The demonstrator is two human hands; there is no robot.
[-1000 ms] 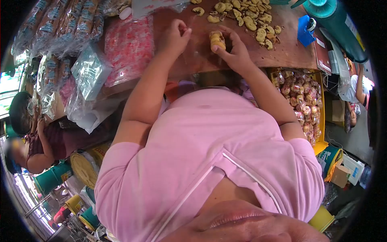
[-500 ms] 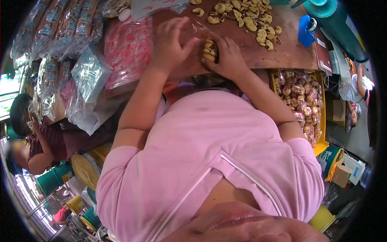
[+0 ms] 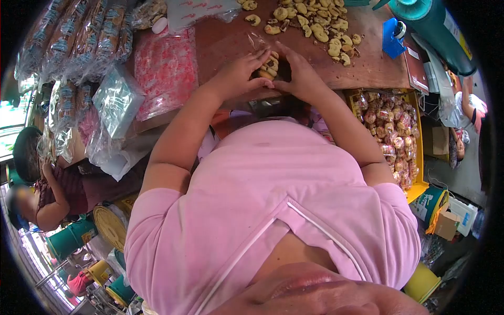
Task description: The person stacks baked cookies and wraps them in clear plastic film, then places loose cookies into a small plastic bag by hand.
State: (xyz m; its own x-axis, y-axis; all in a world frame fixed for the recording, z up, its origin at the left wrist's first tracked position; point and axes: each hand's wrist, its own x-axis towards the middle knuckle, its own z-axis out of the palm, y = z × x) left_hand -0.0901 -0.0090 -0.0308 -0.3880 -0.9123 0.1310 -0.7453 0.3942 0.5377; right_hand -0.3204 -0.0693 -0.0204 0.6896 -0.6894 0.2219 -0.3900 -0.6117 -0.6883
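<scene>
A small stack of round golden cookies with dark filling [image 3: 270, 66] stands near the table's front edge, between my hands. My left hand [image 3: 244, 73] curves around its left side, fingertips on the cookies and thumb along the near end. From the other side, my right hand [image 3: 302, 76] arches around the stack, its thumb tip close to the left thumb. A glossy clear plastic wrapper [image 3: 256, 40] shows just beyond the fingertips. Part of the stack is hidden by the fingers. Loose curved cookies [image 3: 320, 23] lie in a pile farther back.
Pink-printed plastic wrappers [image 3: 165, 73] lie at left, beside packaged loaves [image 3: 89, 37]. A blue tape dispenser [image 3: 394, 39] stands at right, near a teal container [image 3: 420, 16]. Below the table's right end is a yellow crate [image 3: 418, 186] of wrapped cookies. Another person [image 3: 52, 202] is at far left.
My left hand has moved right and closed in on the cookie stack. My right hand stays around it. The whole view has shifted slightly.
</scene>
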